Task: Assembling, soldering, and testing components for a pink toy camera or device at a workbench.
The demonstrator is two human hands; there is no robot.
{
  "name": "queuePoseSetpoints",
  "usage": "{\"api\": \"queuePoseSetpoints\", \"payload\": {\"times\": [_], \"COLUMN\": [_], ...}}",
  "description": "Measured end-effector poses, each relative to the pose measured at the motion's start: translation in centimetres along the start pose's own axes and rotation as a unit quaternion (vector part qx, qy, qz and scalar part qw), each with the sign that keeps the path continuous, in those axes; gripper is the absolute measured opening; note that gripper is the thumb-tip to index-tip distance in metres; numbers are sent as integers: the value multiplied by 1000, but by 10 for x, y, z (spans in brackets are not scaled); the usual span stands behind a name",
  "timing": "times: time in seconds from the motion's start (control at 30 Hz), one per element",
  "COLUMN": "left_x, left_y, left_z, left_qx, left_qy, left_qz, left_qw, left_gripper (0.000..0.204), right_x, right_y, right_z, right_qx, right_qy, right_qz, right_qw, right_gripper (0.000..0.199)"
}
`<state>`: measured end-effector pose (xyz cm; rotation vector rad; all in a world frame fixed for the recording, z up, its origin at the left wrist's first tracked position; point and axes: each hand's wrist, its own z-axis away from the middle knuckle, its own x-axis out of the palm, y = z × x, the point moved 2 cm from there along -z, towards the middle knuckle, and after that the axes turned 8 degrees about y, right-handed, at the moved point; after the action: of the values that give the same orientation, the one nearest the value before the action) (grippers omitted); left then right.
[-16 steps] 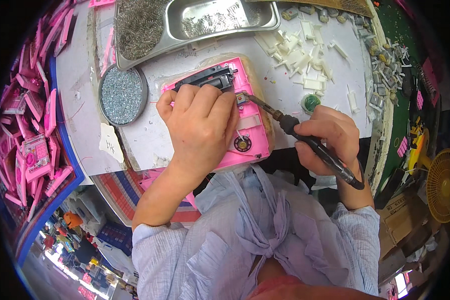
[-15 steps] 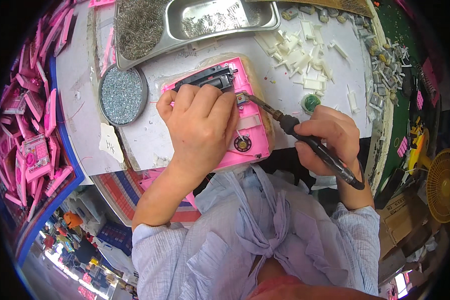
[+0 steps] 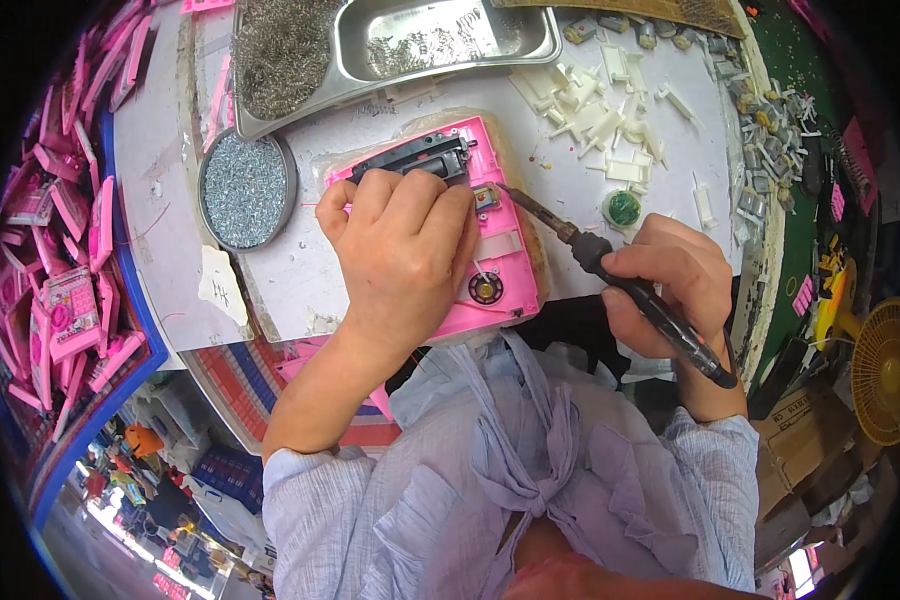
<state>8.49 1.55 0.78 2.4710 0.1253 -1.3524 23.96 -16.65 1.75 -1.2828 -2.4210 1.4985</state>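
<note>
A pink plastic housing (image 3: 515,285) lies on a padded block in front of me. A black mechanism (image 3: 410,155), a small metal motor (image 3: 486,198) and a round black speaker (image 3: 485,288) sit in it. My left hand (image 3: 400,250) rests over the housing's left side with fingers curled; its fingertips, and anything between them, are hidden. My right hand (image 3: 675,285) is closed round the black handle of a soldering iron (image 3: 610,265). The iron slants up and left, its tip just right of the motor, over the housing's right edge.
A round dish of small screws (image 3: 245,190) stands left, a metal tray with springs (image 3: 345,60) behind. White plastic parts (image 3: 610,110), a green-filled round container (image 3: 623,208) and several motors (image 3: 760,150) lie right. Pink casings (image 3: 70,290) fill a blue-edged container on the far left.
My right hand has drawn the soldering iron a little to the right, and its tip has come away from the motor. My left hand and the housing stay almost still.
</note>
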Motion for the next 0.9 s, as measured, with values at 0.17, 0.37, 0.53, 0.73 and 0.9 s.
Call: {"api": "queuePoseSetpoints", "payload": {"times": [0.17, 0.37, 0.53, 0.73, 0.9], "left_x": [-1, -3, -32, -57, -51], "left_y": [1, 2, -31, -40, -47], "left_z": [-1, 0, 4, 29, 18], "left_qx": [3, -8, -14, -86, -51], "left_qy": [-5, -15, 0, -214, -45], "left_qz": [-13, -6, 8, -105, 37], "left_qw": [1000, 1000, 1000, 967, 997], "left_gripper": [20, 23, 56, 35, 20], "right_x": [0, -4, -16, -22, -12], "right_y": [0, 0, 1, 6, 3], "right_z": [1, 1, -1, -4, -10], "right_qx": [-17, -11, -13, 4, 5], "right_qy": [4, 3, 29, 37, 62], "right_qz": [0, 0, 8, -3, -22], "right_qw": [1000, 1000, 999, 999, 998], "right_gripper": [27, 29, 29, 27, 27]}}
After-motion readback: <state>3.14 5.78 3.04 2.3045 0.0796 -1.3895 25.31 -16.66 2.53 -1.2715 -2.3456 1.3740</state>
